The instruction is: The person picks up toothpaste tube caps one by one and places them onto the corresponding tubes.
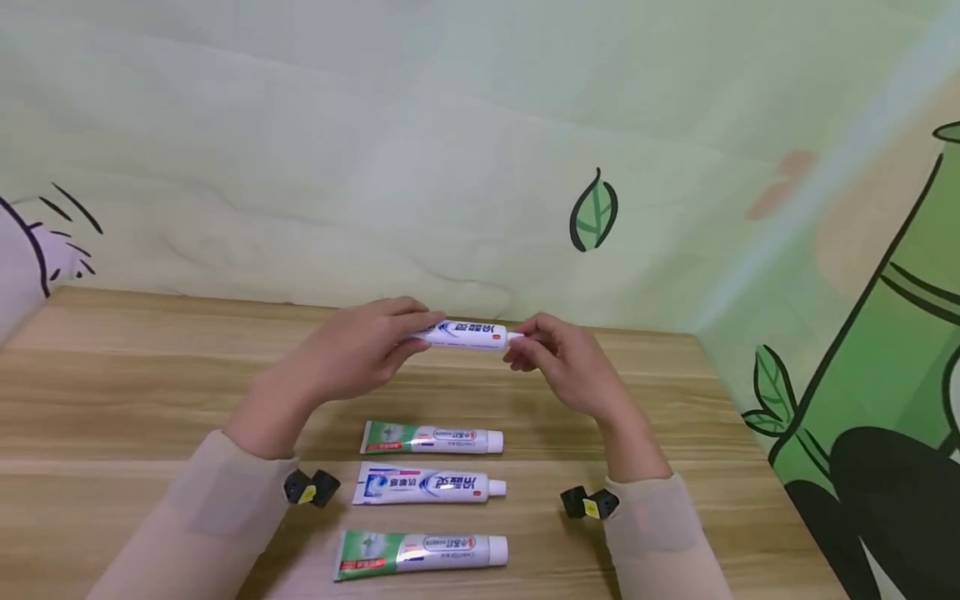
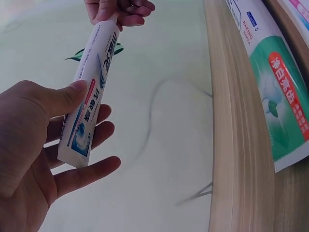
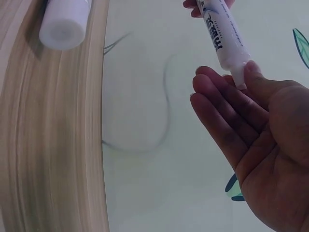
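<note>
A white and blue toothpaste tube is held level between both hands, over the back part of the table. My left hand grips its flat end, thumb on the printed face and fingers behind, as the left wrist view shows. At the other end, my right hand pinches the white cap between thumb and index finger; its other fingers extend past the cap in the right wrist view. Nearest below the hands lies a green and white toothpaste tube, cap to the right.
Two more tubes lie parallel in front: a white and blue toothpaste tube and a larger green and white toothpaste tube. The wooden table meets a printed backdrop at its back edge and right side.
</note>
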Demonstrator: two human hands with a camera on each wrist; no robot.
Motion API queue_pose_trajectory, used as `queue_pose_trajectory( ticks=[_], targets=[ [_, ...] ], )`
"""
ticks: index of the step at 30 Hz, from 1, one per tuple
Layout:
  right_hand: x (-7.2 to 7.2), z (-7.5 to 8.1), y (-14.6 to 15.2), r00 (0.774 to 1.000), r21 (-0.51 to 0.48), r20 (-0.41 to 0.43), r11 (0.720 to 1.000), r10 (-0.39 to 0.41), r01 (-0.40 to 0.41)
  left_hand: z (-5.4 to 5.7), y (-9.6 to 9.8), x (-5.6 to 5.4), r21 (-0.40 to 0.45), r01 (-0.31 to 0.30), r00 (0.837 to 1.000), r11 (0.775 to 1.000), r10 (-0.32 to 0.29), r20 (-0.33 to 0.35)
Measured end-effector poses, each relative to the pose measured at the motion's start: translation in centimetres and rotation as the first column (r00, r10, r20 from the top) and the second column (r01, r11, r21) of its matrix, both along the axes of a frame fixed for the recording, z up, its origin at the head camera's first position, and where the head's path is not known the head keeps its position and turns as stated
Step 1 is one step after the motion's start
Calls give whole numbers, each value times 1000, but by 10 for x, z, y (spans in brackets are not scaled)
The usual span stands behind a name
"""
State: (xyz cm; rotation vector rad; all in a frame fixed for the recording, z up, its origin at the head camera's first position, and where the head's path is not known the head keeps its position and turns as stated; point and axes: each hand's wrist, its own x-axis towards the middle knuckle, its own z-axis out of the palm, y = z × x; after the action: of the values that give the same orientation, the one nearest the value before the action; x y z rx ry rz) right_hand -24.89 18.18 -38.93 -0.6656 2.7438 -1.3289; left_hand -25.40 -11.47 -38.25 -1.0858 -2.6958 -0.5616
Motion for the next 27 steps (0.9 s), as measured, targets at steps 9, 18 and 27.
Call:
queue_pose_trajectory(
  ticks=[9,18,27],
  targets=[
    [-3,-6,0,999,-6,18,999,37,-37,-2,2,4,-5,-7,1000,1000,7,13],
    [-4,-4,-1,999,-57,29,998,17,-15,-3,0,1,11,-11,999,1000,11,44],
    [-2,-1,2,999,17,-31,1000,-12,13,-5,0,-1,13,-10,999,1000,9,43]
  ],
)
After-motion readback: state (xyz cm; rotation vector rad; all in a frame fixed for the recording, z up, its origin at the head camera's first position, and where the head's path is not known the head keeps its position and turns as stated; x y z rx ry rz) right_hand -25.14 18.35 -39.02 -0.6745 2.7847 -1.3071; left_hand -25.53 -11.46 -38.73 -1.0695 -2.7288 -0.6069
